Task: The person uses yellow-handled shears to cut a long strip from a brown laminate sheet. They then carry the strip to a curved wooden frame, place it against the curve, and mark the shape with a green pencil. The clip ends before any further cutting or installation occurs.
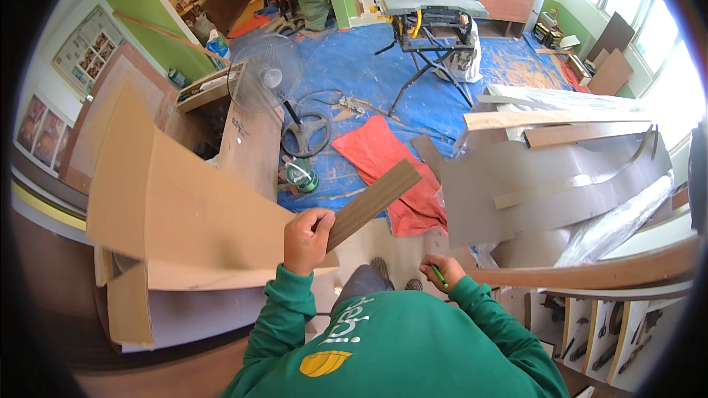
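My left hand is closed round the near end of a flat grey-brown wood strip, which slants up and to the right in front of me. Lower and to the right, my right hand grips a slim bright green pen. A gap separates the pen from the strip. Beside my left hand stands a large open cardboard box. Past the strip's far end, a red cloth lies on the floor.
A standing fan and a green bucket are ahead left. Grey sheets and boards are stacked at right, above a tool shelf. A folding-leg saw stand stands on the blue tarp.
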`<state>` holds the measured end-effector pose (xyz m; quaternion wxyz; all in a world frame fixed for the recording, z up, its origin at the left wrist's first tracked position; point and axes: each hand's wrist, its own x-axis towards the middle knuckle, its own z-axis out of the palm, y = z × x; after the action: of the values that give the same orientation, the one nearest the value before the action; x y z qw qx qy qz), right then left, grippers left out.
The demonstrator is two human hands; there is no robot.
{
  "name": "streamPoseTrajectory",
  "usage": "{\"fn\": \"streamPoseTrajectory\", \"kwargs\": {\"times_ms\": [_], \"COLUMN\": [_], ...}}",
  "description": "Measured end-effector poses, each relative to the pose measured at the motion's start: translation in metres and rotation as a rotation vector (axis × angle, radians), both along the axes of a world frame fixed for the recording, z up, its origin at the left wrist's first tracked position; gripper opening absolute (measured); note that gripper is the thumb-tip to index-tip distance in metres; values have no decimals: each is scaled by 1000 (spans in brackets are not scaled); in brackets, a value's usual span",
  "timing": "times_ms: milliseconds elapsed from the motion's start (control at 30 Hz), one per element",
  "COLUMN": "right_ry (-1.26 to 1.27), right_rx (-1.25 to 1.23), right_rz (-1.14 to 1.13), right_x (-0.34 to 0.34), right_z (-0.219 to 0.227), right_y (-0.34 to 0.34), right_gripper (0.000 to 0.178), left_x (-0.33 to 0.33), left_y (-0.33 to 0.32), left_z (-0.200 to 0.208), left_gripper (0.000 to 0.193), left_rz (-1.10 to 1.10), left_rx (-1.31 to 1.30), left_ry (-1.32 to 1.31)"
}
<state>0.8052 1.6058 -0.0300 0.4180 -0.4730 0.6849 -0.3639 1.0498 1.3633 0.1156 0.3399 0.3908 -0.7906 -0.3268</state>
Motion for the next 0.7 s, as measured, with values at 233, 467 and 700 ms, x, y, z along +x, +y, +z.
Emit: {"fn": "streamPoseTrajectory", "kwargs": {"times_ms": [233,467,700], "right_ry": [-349,-456,-331], "right_rx": [118,147,203], "right_rz": [-134,-55,10], "right_x": [-28,-46,-90], "right_z": [0,-5,-28], "right_y": [-189,-326,-453], "right_gripper": [31,29,28], "left_x": [-3,0,-22], "left_y": [-110,-190,-266], "left_z": [-25,-20,-32], "left_gripper": [19,19,17], "left_rz": [150,322,430], "left_rx": [222,346,404], "left_ry": [121,241,346]}}
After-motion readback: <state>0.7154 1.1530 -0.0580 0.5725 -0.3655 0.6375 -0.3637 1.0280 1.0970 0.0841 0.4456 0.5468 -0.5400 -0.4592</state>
